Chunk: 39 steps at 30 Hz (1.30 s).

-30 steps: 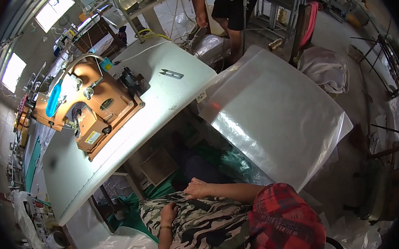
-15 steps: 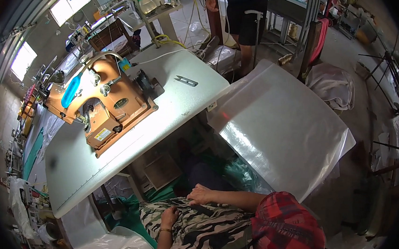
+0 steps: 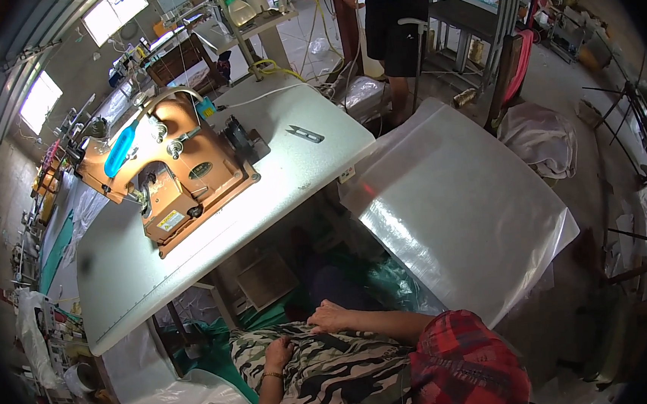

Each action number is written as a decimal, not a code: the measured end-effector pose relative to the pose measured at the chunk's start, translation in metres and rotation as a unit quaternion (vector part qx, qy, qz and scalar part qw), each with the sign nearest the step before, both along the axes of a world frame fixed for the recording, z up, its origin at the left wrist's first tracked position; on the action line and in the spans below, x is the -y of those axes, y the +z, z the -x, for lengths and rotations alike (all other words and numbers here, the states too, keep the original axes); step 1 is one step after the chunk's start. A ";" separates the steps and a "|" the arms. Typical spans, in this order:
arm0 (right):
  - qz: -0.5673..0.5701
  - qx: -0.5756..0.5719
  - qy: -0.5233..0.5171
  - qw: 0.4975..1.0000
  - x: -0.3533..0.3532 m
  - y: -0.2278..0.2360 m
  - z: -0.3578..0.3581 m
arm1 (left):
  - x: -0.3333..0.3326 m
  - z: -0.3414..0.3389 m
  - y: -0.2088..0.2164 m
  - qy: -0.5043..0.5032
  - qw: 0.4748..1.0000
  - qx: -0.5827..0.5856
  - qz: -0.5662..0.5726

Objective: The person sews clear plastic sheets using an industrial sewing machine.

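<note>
A camouflage cloth (image 3: 337,375) covers my lap. My left hand (image 3: 278,354) lies on it with fingers curled closed against the fabric, and a bracelet is round the wrist. Along the cloth's far edge my right hand (image 3: 328,317) is also closed, its fingers bent at the fabric. How much cloth either hand grips is hard to make out. Beyond them stands an orange sewing machine (image 3: 199,170) with a blue part on its head, on a white table (image 3: 291,182). A pair of thread snips (image 3: 305,133) lies on the tabletop, right of the machine.
Translucent plastic sheeting (image 3: 461,206) spreads out at the table's right end. Under the table are a metal plate (image 3: 267,279) and green sheeting (image 3: 217,343). Another person (image 3: 399,36) stands behind the table near a metal frame. More plastic film (image 3: 179,399) hangs at the lower left.
The whole view has shifted slightly, so the table and machine sit a little to the right. Both hands stay on the cloth. The other person's hand has moved slightly.
</note>
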State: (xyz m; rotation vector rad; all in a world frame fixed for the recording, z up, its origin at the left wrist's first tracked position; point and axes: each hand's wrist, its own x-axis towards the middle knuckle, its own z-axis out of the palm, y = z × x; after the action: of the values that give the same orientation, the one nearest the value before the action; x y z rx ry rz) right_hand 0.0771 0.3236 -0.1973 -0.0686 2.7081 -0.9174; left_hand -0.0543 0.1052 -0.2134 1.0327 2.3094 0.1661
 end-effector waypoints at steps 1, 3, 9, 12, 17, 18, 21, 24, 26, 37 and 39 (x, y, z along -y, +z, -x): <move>0.002 0.006 0.003 1.000 0.000 0.000 0.001 | 0.000 0.000 0.000 0.001 1.000 0.000 0.008; 0.005 0.013 0.007 1.000 0.000 -0.003 0.001 | 0.002 0.001 -0.002 0.003 1.000 0.001 0.017; 0.010 0.009 0.008 1.000 -0.001 -0.001 0.000 | 0.004 0.003 -0.007 -0.001 1.000 0.001 -0.012; 0.010 -0.004 0.000 1.000 -0.001 -0.002 -0.001 | 0.005 0.003 -0.008 0.002 1.000 0.003 -0.010; 0.002 0.023 0.011 1.000 -0.002 0.002 0.002 | 0.004 0.004 -0.007 -0.016 1.000 -0.015 0.001; 0.002 0.023 0.011 1.000 -0.001 0.001 0.001 | 0.004 0.003 -0.007 -0.016 1.000 -0.014 0.002; 0.001 0.006 0.012 1.000 -0.001 -0.001 0.000 | 0.005 0.001 -0.005 -0.010 1.000 -0.018 -0.011; 0.014 0.002 0.010 1.000 -0.002 -0.001 -0.002 | 0.002 0.000 -0.003 -0.008 1.000 -0.023 -0.004; 0.008 -0.001 0.004 1.000 -0.001 -0.003 -0.002 | 0.002 0.001 -0.004 -0.013 1.000 -0.019 0.007; 0.016 -0.010 0.001 1.000 -0.001 -0.007 0.000 | 0.004 0.002 -0.006 0.003 1.000 -0.010 0.000; 0.022 -0.016 -0.001 1.000 -0.001 -0.006 -0.001 | 0.005 0.003 -0.008 0.004 1.000 -0.010 -0.015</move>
State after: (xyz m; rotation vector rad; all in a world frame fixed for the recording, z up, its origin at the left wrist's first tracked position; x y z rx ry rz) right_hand 0.0776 0.3247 -0.2037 -0.0908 2.7172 -0.9835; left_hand -0.0571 0.0997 -0.2211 1.0439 2.3364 0.1952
